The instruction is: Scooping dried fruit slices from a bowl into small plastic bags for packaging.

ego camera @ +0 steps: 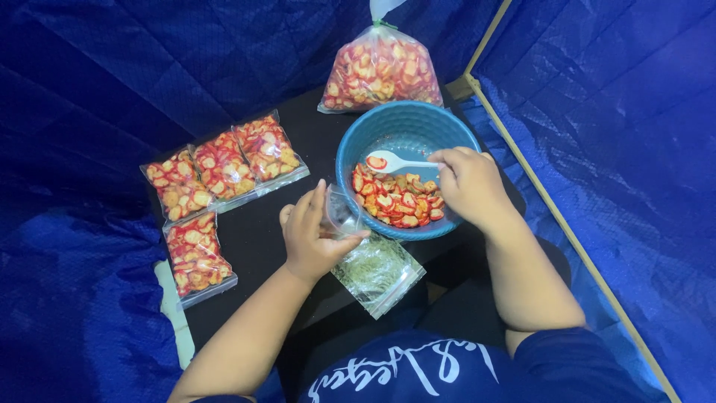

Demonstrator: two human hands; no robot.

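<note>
Spoon [395, 163] lies level, bowl end pointing left.

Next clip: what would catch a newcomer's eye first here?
The blue bowl of red-and-yellow snack chips at centre, where the right hand holds a white spoon carrying one chip. The left hand holds a small clear bag open beside it. Four filled packets lie left; a large chip bag stands behind.

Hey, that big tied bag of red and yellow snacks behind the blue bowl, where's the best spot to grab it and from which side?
Grip the big bag by its gathered neck, coming down from above. The plastic narrows there to a twisted tail above the bulging body, so it likely fits one hand. The blue bowl sits close against the bag's near side, so coming in low from the front looks awkward.
</note>
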